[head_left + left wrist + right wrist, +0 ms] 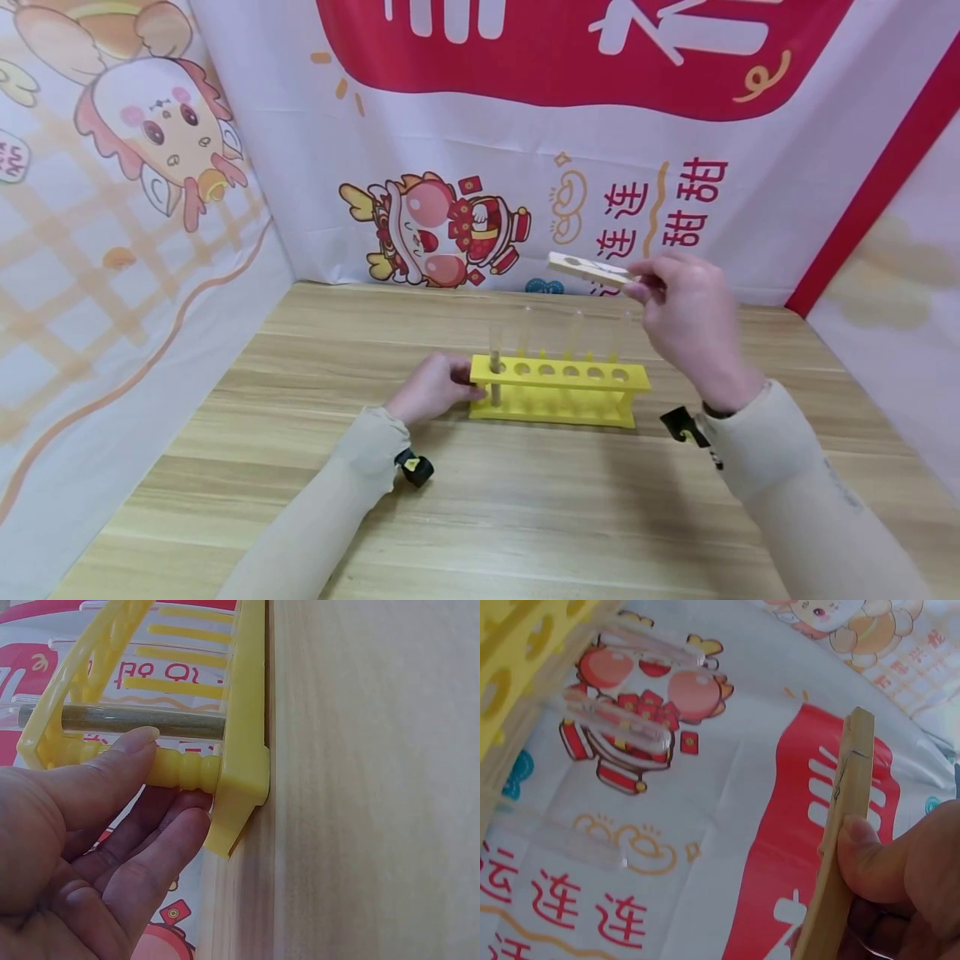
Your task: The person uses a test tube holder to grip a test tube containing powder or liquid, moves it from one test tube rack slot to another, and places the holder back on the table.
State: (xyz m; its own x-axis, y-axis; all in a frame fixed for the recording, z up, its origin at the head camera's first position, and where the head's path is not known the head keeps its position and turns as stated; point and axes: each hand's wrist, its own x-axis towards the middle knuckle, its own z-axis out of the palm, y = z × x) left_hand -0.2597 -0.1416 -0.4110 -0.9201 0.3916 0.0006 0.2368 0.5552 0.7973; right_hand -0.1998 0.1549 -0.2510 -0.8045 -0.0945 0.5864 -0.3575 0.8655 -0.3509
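Note:
A yellow test tube rack stands on the table, its holes in a row along the top. My left hand grips its left end post, thumb on one side and fingers on the other in the left wrist view. The leftmost hole holds an upright test tube with dark greyish-brown contents. Several clear test tubes sit along the rack's back row, rounded ends up. Raised above the rack's right side, my right hand pinches a wooden test tube clamp between thumb and fingers; its free end points left, over the tubes.
The wood-grain table runs back to a printed cloth wall with cartoon figures and red lettering. More printed cloth hangs along the left side, and a red strip runs down at the right.

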